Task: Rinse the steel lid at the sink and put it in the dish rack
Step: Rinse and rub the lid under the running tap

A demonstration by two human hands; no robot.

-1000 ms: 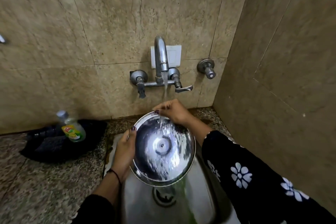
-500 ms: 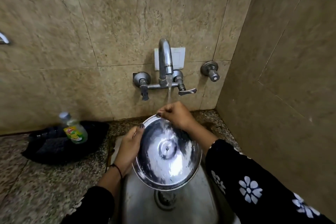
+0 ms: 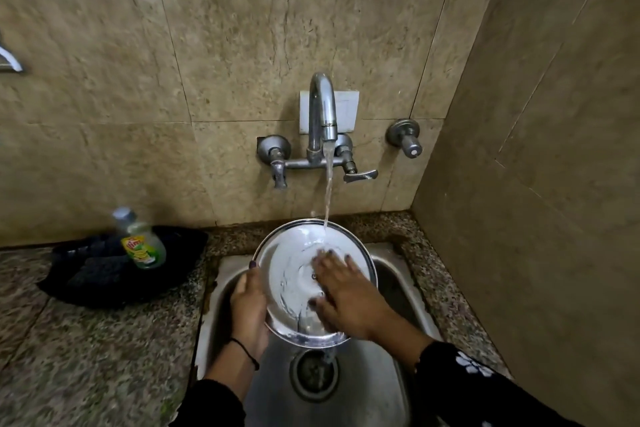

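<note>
Wet, shiny steel lid [image 3: 294, 274] under running water [image 3: 328, 191]

The left hand [image 3: 248, 305] was curled, its thumb tip lying uppermost with a dark-painted nail and the other fingers hidden from view. A thin dark band circled the left wrist, and below it a dark sleeve covered the forearm. The right hand [image 3: 346, 298] lay flat and palm-down, its fingers [image 3: 327, 262] spread and pointing away from the body, nails dark. Its thumb reached out sideways, towards the left hand. The right forearm came in from the lower right in a dark sleeve printed with white flowers.
</note>
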